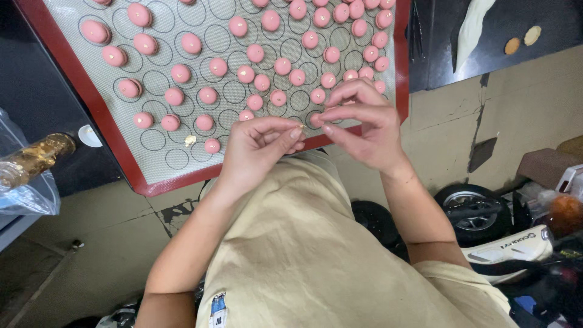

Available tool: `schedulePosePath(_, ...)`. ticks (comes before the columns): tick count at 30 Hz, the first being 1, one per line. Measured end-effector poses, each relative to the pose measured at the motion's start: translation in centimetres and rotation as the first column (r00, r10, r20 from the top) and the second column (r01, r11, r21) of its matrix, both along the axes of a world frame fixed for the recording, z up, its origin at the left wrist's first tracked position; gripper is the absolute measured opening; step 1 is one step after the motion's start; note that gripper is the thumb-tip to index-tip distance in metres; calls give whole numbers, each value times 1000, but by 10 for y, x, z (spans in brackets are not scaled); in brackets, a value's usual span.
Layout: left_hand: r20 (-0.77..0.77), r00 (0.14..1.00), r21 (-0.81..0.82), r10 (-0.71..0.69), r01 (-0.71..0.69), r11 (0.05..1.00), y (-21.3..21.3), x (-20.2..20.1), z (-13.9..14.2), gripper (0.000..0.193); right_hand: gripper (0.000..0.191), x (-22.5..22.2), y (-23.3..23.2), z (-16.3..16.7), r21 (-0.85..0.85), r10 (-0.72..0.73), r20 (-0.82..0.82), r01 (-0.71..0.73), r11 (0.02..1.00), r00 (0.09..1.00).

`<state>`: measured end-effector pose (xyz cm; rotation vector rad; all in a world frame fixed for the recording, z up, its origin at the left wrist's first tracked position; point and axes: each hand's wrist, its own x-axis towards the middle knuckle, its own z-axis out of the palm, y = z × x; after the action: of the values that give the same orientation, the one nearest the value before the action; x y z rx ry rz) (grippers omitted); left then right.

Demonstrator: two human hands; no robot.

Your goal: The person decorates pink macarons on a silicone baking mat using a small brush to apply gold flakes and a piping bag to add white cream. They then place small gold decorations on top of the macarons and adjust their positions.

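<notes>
Left hand (pixel 258 146) has thumb and fingertips pinched nearly shut on a tiny gold-coloured flake (pixel 302 126), probably edible foil, just poking out at the fingertips. Right hand (pixel 364 121) is half curled, thumb and forefinger closed on a small round pink macaron shell (pixel 316 119) sitting at the near edge of the mat, right by the red border. So the flake and the shell are almost touching, between the two hands.

Handling-wise, I'd guess that flake weighs basically nothing, tears if you look at it wrong, and sticks to skin, so the lightest fingertip pinch is the way. The shell looks smooth and domed with a matte pink top; those are likely crisp and easy to crack, so hold it by the sides, not press on the dome.

Further out, the grey silicone baking mat with printed circles and a red border (pixel 109 130) carries dozens of the same pink shells, several with a gold speck on top. It lies on a dark surface (pixel 36 103). Far left there's a clear plastic bag with something gold inside (pixel 30 164).
</notes>
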<state>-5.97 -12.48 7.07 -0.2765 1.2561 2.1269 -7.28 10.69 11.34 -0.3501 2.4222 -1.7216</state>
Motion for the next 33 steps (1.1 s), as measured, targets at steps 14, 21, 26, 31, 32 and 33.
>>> schedulePosePath(14, -207, 975, -212, -79, 34, 977, -2, 0, 34, 17, 19, -8, -29, 30, 247, 114, -229, -56, 967, 967)
schedulePosePath(21, -200, 977, -192, -77, 38, 981, -1, 0, 33, 16, 18, -4, -28, 27, 160, 76, -132, -55, 986, 988)
schedulePosePath(26, -190, 980, -183, -64, 29, 983, -1, 1, 30, 14, 16, 0, -24, 21, -55, 50, 71, -46, 997, 996)
schedulePosePath(31, -166, 985, -130, -43, 21, 991, -1, 4, 27, 13, 15, 6, -22, 14, -224, 43, 227, 9, 974, 973)
schedulePosePath(32, -174, 984, -142, -49, 24, 990, -1, 4, 27, 13, 13, 7, -22, 13, -215, 36, 226, 14, 976, 973)
schedulePosePath(33, -181, 982, -154, -56, 28, 988, -1, 4, 27, 13, 12, 7, -22, 12, -207, 29, 225, 19, 978, 974)
